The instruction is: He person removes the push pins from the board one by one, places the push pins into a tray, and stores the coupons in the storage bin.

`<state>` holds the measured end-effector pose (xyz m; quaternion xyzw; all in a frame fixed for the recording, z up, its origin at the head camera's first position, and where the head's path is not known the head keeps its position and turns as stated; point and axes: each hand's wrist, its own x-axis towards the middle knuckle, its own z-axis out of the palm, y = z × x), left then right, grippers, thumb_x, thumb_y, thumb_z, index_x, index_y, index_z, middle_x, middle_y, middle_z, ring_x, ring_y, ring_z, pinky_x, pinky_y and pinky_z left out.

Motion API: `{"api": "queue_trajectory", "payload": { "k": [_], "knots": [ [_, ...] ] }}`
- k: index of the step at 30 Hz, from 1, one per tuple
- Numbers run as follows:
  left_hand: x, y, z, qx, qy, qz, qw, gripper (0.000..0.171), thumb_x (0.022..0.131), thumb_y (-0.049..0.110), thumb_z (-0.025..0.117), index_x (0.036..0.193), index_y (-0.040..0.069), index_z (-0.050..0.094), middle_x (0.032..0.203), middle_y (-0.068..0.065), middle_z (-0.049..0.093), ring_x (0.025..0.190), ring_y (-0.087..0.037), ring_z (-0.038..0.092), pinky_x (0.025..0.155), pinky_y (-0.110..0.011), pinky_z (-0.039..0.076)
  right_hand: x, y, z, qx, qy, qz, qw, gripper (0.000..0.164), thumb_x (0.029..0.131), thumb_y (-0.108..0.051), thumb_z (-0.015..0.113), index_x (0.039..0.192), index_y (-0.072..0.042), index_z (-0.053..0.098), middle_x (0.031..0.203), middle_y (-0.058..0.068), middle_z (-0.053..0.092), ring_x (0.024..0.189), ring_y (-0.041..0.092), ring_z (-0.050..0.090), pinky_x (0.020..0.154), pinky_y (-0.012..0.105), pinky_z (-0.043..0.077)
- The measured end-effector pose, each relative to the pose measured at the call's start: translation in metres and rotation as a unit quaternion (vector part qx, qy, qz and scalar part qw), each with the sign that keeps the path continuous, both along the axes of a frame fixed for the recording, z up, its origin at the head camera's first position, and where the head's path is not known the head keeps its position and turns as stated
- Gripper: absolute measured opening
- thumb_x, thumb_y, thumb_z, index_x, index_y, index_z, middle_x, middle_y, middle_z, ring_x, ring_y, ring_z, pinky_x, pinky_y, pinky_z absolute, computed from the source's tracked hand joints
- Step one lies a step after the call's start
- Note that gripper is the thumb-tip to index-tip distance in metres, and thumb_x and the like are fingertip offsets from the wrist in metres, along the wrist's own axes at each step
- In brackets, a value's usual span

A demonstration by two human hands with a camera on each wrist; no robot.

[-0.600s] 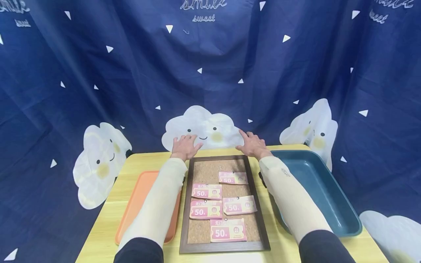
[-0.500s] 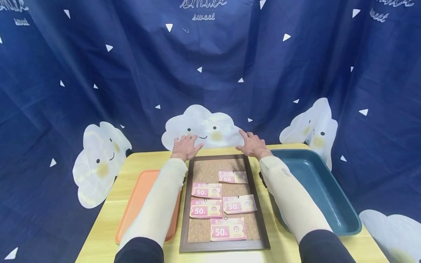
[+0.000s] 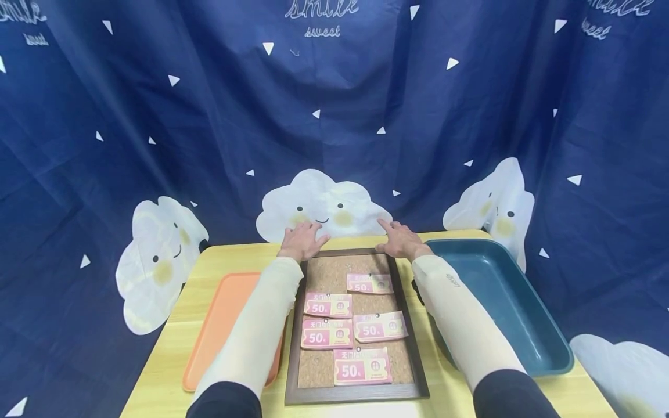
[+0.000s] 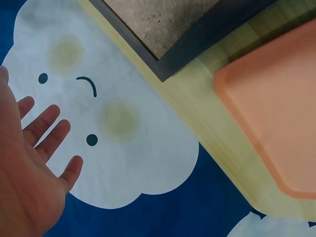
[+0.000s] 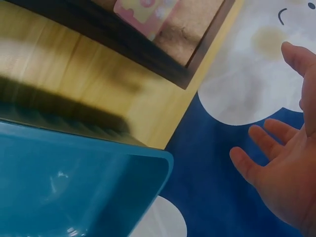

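Observation:
A dark-framed cork board [image 3: 324, 363] lies lengthwise on the table, with several pink-and-yellow "50" coupons [image 3: 362, 367] fixed to it by small dark pins. Over the board's far left corner hovers my left hand [image 3: 304, 240], its fingers spread and holding nothing. My right hand [image 3: 401, 241] is by the far right corner, fingers also extended and nothing in them. In the left wrist view the left hand [image 4: 34, 163] appears apart from the frame's corner. The right wrist view shows the right hand [image 5: 279, 173] likewise apart from it.
An orange tray [image 3: 219, 325] lies left of the board, partly beneath my left forearm. To the right stands a deep teal bin [image 3: 502, 290], partly covered by my right forearm. Behind the yellow wood-grain table [image 3: 172, 360] hangs a dark blue curtain [image 3: 334, 87] printed with clouds.
My left hand has shifted right and slightly nearer, towards the board's far left corner. The right hand has dropped a little closer to its corner. Board, coupons, tray and bin stay put.

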<state>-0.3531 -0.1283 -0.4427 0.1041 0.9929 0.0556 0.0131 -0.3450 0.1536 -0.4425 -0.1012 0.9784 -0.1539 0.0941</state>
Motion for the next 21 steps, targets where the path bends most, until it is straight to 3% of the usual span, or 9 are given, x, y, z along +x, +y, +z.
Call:
{"api": "queue_trajectory", "payload": {
  "k": [21],
  "knots": [
    [0.005,0.009,-0.017,0.024,-0.02,-0.013,0.9994,0.059,0.097,0.06,0.036,0.144,0.024,0.041,0.135,-0.007,0.051,0.123,-0.028,0.05,0.097,-0.052,0.045,0.006,0.0,-0.01,-0.006,-0.036,0.011,0.999,0.079,0.092,-0.039,0.059,0.156,-0.026,0.015,0.154,0.018,0.031,0.141,0.042,0.031,0.108,0.059,0.033]
  ]
}}
